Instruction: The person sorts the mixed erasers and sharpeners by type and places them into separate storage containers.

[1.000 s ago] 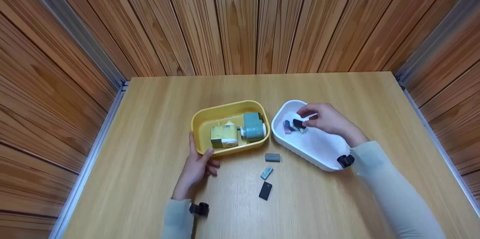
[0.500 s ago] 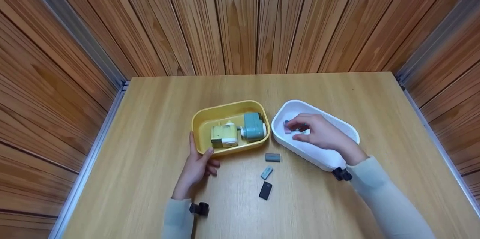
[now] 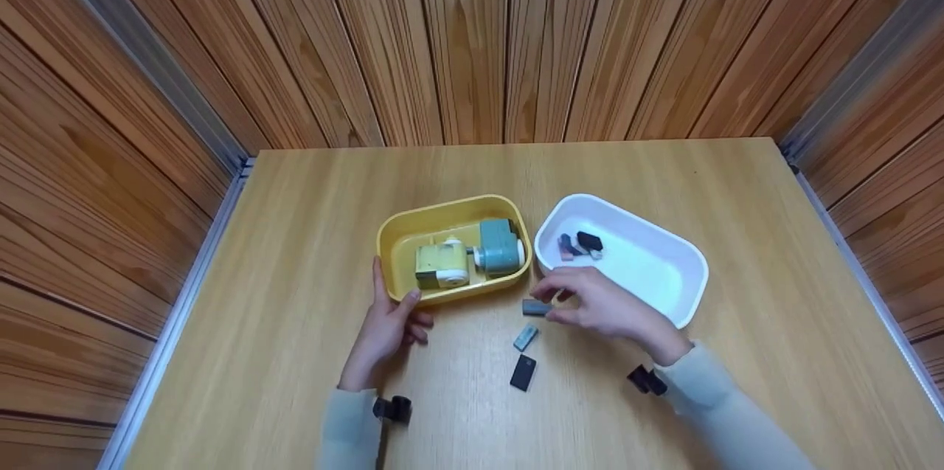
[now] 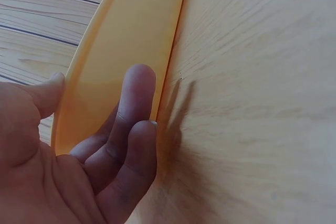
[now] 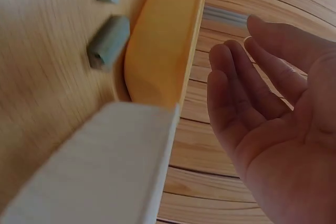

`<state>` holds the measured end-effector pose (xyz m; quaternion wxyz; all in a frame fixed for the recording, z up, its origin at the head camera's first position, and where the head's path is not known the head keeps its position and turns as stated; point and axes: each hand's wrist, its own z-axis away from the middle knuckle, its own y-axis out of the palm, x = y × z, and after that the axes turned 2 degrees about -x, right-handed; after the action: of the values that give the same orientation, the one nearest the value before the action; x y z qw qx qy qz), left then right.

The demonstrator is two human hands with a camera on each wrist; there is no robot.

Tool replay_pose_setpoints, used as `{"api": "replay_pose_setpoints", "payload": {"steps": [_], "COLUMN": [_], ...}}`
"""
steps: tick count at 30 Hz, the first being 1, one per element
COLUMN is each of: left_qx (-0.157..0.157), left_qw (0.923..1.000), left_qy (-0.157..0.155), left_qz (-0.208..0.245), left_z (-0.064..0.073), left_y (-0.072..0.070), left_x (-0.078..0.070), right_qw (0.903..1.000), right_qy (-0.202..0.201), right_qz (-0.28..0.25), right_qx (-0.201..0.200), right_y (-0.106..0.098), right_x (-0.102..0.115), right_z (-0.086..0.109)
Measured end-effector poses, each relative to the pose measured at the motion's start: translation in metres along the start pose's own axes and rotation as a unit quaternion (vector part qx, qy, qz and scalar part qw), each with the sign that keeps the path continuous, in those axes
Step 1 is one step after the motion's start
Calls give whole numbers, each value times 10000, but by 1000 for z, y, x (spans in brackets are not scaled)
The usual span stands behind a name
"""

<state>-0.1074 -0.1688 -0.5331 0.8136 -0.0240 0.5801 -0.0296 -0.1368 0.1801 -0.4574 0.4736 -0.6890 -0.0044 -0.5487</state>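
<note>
Just outside the near right corner of the yellow box [image 3: 402, 256], a grey-blue block [image 3: 533, 308] lies on the table [image 3: 295, 308]. It is a short bar with bevelled long edges; the right wrist view shows it grey-green and blurred, a small dark mark on one end. Above it hovers the right hand [image 3: 597, 300], fingers softly bent, thumb spread away from them, nothing between; from the head, its fingertips cover the block's right end.

At the box's near left corner, the left hand [image 3: 387, 330] pinches the wall, thumb at the rim and index finger along the left end; that finger is mostly hidden in the left wrist view.

Nearer the person than the box lie a small blue-green piece [image 3: 526, 338] and a flat black piece [image 3: 523, 372]. Inside the box, a pale yellow toy [image 3: 440, 262] sits left of a teal toy [image 3: 498, 247], both with white parts. Close beside the box's right end, a white box [image 3: 649, 263] holds a black block [image 3: 589, 240], a pink piece [image 3: 566, 254] and others overlapping too much to count; the right wrist view cuts it off.
</note>
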Motion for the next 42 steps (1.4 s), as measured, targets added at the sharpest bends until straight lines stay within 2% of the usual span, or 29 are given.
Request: {"api": "replay_pose_setpoints", "payload": {"steps": [4, 8, 13, 16, 22, 30, 35, 42], "left_qx": [32, 36, -8, -32, -27, 51, 143, 153], "left_qw": [9999, 9999, 10000, 10000, 10000, 9999, 9997, 9997], "left_qy": [-96, -135, -48, -20, -50, -99, -198, -157], "left_qz": [-15, -39, -79, -61, -8, -26, 23, 54], "left_z": [0, -1, 0, 0, 0, -1, -4, -1], "left_y": [0, 0, 0, 0, 0, 0, -2, -1], "left_x": [-1, -1, -1, -2, -2, -3, -2, -4], "right_qw": [9996, 9983, 9945, 9924, 9889, 9875, 9861, 9851], "right_qy": [-20, -104, -223, -344, -601, -417, -508, -571], "right_qz": [-110, 74, 5, 138, 579, 789, 875, 981], "right_qx": [259, 561, 1027, 1175, 1228, 1298, 1315, 1294], "right_y": [14, 28, 45, 53, 63, 67, 68, 70], "right_x": [-1, -5, -12, -16, -20, -22, -22, -22], "right_z": [-1, -1, 0, 0, -1, 1, 2, 2]}}
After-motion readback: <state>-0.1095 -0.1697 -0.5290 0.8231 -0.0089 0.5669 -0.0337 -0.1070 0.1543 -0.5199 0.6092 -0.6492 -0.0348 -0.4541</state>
